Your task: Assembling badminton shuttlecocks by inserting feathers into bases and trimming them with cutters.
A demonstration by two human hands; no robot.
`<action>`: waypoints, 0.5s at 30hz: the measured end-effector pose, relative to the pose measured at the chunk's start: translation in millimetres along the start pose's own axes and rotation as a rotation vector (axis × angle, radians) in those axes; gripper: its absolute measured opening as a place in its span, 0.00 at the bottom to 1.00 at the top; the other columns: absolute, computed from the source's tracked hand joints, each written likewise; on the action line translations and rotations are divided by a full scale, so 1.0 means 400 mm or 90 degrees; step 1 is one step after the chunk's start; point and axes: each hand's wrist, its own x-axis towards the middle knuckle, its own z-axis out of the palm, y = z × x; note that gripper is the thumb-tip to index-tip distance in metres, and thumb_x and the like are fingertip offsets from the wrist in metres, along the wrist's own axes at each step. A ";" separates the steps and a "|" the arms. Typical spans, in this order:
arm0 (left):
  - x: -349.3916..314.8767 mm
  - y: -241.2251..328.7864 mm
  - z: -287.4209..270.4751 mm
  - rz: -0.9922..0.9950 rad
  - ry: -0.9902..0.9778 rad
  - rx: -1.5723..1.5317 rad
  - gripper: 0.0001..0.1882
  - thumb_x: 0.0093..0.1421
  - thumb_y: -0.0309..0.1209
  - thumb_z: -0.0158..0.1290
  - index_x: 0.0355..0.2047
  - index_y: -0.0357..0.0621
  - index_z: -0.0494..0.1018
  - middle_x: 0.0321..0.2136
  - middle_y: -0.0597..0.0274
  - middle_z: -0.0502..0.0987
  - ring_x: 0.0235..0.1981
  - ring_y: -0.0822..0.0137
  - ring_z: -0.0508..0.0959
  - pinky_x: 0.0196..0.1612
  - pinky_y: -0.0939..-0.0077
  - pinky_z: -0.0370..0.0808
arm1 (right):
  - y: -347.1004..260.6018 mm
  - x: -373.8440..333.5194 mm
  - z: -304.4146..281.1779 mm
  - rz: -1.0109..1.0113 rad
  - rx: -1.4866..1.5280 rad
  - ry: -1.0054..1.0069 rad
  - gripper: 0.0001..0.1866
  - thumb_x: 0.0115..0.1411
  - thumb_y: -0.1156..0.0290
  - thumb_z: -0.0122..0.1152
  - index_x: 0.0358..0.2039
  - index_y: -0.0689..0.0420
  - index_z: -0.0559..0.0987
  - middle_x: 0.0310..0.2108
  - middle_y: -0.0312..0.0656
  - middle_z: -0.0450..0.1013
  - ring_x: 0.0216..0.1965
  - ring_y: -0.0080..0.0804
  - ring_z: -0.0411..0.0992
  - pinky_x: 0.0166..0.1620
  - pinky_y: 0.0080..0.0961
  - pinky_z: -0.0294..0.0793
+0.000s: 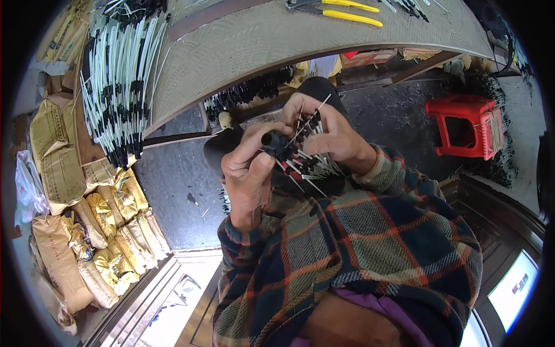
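My left hand [245, 165] is closed around a black round piece [274, 142] with a hollow end, held above my lap. Thumb and fingers press it from both sides. Close beside it, my right hand [334, 134] is closed with its fingers bent, gripping thin pale-and-black rods [318, 125]; one pale rod sticks up past the fingers. More thin pale rods [324, 166] fan out below both hands, over my lap. How the rods meet the black piece is hidden by my fingers.
The table [243, 49] ahead bears a large bundle of pale-and-black rods [118, 87] at left and yellow-handled pliers [350, 13]. A red plastic stool [462, 127] stands at right. Brown paper packages [63, 254] are piled at left. Black pieces lie under the table.
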 end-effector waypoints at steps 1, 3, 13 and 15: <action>0.001 0.004 0.001 0.023 -0.006 0.038 0.20 0.53 0.32 0.55 0.42 0.28 0.70 0.39 0.53 0.71 0.40 0.67 0.70 0.48 0.77 0.64 | -0.011 0.000 0.001 0.013 -0.024 -0.020 0.20 0.42 0.71 0.63 0.34 0.59 0.66 0.30 0.33 0.63 0.34 0.18 0.62 0.37 0.15 0.60; 0.000 0.010 0.005 0.046 -0.014 0.077 0.20 0.53 0.32 0.56 0.42 0.29 0.71 0.39 0.53 0.71 0.40 0.68 0.69 0.47 0.77 0.64 | -0.017 -0.001 0.006 0.025 -0.048 -0.040 0.19 0.41 0.70 0.63 0.33 0.58 0.65 0.31 0.34 0.62 0.34 0.19 0.61 0.38 0.16 0.60; -0.013 -0.013 -0.014 0.078 0.066 0.052 0.18 0.51 0.29 0.57 0.40 0.31 0.72 0.38 0.51 0.72 0.38 0.67 0.71 0.46 0.74 0.67 | -0.012 -0.005 0.005 0.042 -0.079 -0.011 0.12 0.44 0.72 0.64 0.26 0.59 0.69 0.25 0.32 0.64 0.28 0.17 0.61 0.32 0.15 0.59; -0.014 -0.015 -0.026 0.078 0.066 0.027 0.17 0.50 0.29 0.57 0.39 0.31 0.73 0.37 0.50 0.73 0.38 0.66 0.72 0.46 0.74 0.67 | -0.014 -0.008 0.004 0.100 -0.097 -0.012 0.11 0.44 0.72 0.65 0.24 0.60 0.71 0.23 0.31 0.66 0.26 0.16 0.62 0.30 0.15 0.59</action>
